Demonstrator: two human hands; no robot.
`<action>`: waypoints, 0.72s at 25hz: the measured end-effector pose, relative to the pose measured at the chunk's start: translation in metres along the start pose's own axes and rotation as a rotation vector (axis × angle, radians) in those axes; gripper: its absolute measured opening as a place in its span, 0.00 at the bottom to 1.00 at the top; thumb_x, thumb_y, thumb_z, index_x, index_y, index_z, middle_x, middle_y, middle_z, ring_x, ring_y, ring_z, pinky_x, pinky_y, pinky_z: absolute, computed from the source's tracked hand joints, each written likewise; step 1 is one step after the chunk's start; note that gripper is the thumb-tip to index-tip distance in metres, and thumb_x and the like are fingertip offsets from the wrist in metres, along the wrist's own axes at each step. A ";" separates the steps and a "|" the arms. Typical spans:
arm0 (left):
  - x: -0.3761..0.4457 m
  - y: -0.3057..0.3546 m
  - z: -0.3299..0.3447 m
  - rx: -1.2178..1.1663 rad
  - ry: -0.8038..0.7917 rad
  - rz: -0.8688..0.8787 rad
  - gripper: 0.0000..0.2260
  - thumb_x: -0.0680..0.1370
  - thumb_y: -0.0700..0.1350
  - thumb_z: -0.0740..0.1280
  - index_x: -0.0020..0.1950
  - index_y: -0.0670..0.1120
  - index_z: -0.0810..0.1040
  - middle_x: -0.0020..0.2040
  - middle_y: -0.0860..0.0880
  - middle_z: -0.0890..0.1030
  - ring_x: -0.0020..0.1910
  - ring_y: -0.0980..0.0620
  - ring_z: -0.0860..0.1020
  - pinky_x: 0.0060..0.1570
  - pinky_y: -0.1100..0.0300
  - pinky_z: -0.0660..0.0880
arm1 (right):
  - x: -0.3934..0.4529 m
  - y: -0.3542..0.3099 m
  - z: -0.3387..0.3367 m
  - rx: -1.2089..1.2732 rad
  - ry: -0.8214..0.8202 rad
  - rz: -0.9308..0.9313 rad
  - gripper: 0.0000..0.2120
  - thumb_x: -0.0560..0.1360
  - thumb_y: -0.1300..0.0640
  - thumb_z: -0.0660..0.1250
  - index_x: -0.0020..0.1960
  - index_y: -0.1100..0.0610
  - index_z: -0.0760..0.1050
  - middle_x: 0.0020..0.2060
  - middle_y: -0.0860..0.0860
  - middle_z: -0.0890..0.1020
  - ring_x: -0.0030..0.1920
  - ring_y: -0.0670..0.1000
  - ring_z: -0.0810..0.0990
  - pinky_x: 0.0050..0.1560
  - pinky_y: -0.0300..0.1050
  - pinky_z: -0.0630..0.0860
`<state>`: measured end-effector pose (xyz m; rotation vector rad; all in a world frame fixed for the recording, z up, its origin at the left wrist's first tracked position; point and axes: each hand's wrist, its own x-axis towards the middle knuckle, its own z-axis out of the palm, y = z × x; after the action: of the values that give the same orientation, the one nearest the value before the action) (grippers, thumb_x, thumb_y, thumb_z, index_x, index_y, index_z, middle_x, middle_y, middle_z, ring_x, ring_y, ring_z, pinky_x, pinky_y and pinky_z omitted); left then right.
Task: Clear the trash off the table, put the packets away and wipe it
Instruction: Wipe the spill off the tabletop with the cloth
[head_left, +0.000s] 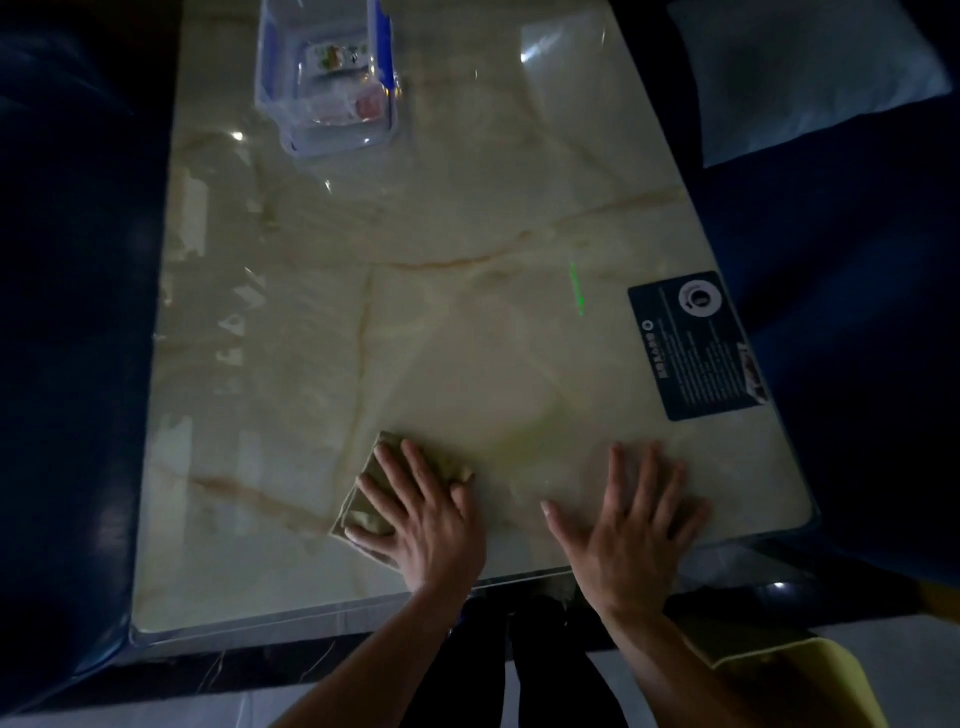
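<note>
Head view: a pale marble-patterned table (441, 322) fills the middle of a dim scene, with dark blue seats (72, 312) along both long sides and a light pillow (800, 73) on the seat at the upper right.

Writing: a dark sticker (696, 345) lies flat near the table's right edge. It carries a white round emblem at its top and rows of small white print, too small and blurred to read. No brand can be made out anywhere.

At the far end of the table, left of centre, stands a clear plastic box (327, 78) with blue clips on its rim. Inside it lie packets (340, 88), one with a red patch and one with small coloured marks; their print cannot be read.

The left hand (421, 514) is spread wide, fingers fanned, and presses flat on a folded olive-green cloth (395, 447) near the table's near edge. The cloth shows beyond the fingertips and at the outer side of the hand; the hand lies on it rather than gripping it.

The right hand (631, 525) is also fully spread, palm down, touching the bare tabletop just beside the left, near the front edge. It holds nothing.

A short green streak of light (576, 288) shows on the table left of the sticker. Below the right forearm, off the table, something yellow (810, 675) shows at the frame's lower right; what it is cannot be told.
</note>
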<state>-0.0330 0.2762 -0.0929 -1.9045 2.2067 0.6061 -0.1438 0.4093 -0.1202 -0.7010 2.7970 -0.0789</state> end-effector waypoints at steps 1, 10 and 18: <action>0.001 0.012 0.002 -0.002 -0.003 0.029 0.33 0.74 0.58 0.44 0.74 0.54 0.31 0.77 0.50 0.32 0.76 0.43 0.33 0.68 0.27 0.39 | 0.000 -0.001 -0.001 0.006 -0.003 -0.002 0.53 0.65 0.20 0.49 0.79 0.51 0.50 0.79 0.59 0.53 0.78 0.64 0.50 0.74 0.71 0.46; 0.066 0.166 0.017 0.096 -0.090 0.542 0.31 0.75 0.60 0.47 0.76 0.56 0.42 0.79 0.54 0.39 0.77 0.44 0.36 0.66 0.27 0.34 | 0.000 -0.004 -0.012 0.074 -0.032 -0.006 0.52 0.65 0.20 0.50 0.79 0.51 0.53 0.78 0.59 0.59 0.77 0.64 0.55 0.73 0.71 0.50; 0.064 0.131 0.014 0.513 -0.102 1.239 0.31 0.75 0.62 0.46 0.76 0.59 0.41 0.79 0.55 0.44 0.78 0.45 0.42 0.70 0.28 0.43 | -0.002 0.010 -0.011 0.394 0.112 0.084 0.36 0.76 0.31 0.42 0.79 0.48 0.45 0.78 0.52 0.58 0.78 0.56 0.57 0.77 0.62 0.51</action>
<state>-0.1741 0.2370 -0.1041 -0.1321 2.8645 0.1750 -0.1491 0.4187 -0.1104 -0.4946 2.7829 -0.6512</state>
